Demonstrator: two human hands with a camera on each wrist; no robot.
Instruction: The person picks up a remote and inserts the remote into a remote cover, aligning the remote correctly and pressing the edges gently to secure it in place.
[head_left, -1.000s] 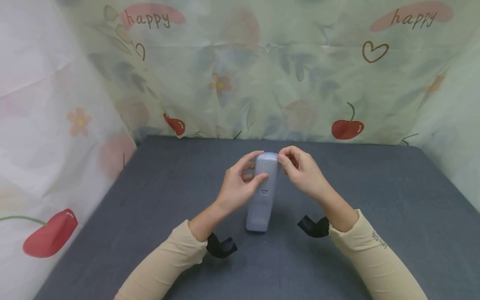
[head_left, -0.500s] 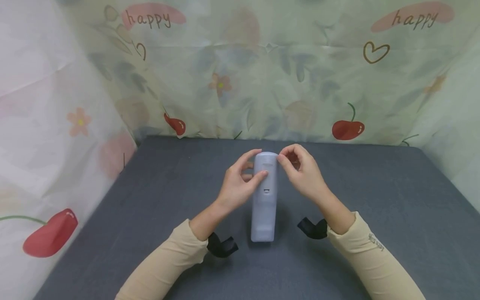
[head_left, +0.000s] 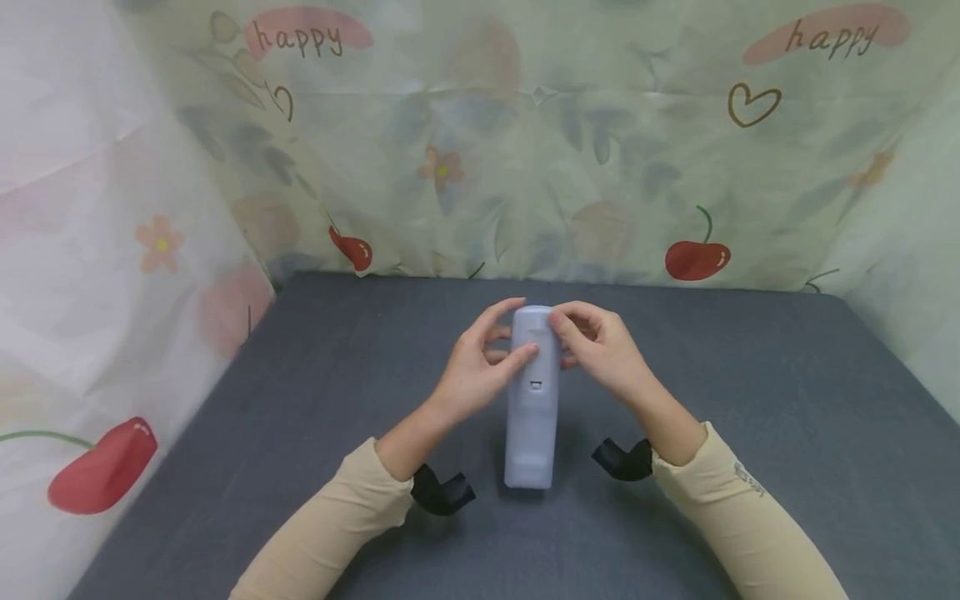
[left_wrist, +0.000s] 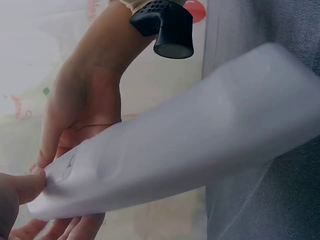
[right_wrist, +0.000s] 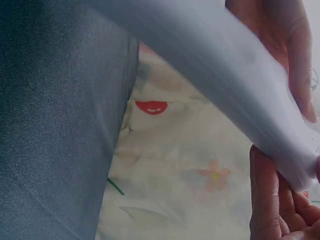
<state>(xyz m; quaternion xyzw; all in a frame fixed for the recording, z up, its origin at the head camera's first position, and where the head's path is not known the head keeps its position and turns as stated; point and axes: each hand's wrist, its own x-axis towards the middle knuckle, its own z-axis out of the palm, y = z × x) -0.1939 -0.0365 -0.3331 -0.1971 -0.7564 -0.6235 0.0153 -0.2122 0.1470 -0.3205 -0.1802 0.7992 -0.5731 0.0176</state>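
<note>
A pale grey-white remote control (head_left: 531, 433) is held over the middle of the table, its back with a small latch turned up. My left hand (head_left: 474, 367) grips its far part from the left, thumb on the back near the latch and other fingers around the side. Over the far right corner lies the thumb of my right hand (head_left: 606, 343), with fingertips partly hidden behind the remote. The left wrist view shows the remote's long body (left_wrist: 165, 145) slanting across. Its far end lies between fingers in the right wrist view, where the body (right_wrist: 215, 55) appears blurred.
A dark grey table (head_left: 360, 358) lies beneath both arms. A printed cloth (head_left: 540, 192) stands behind it, with more cloth at the sides. Black wrist devices (head_left: 442, 492) hang under both cuffs.
The remote's near end has swung right and toward me, so its back faces up more squarely. My right thumb has moved slightly left, from the corner's edge onto the back.
</note>
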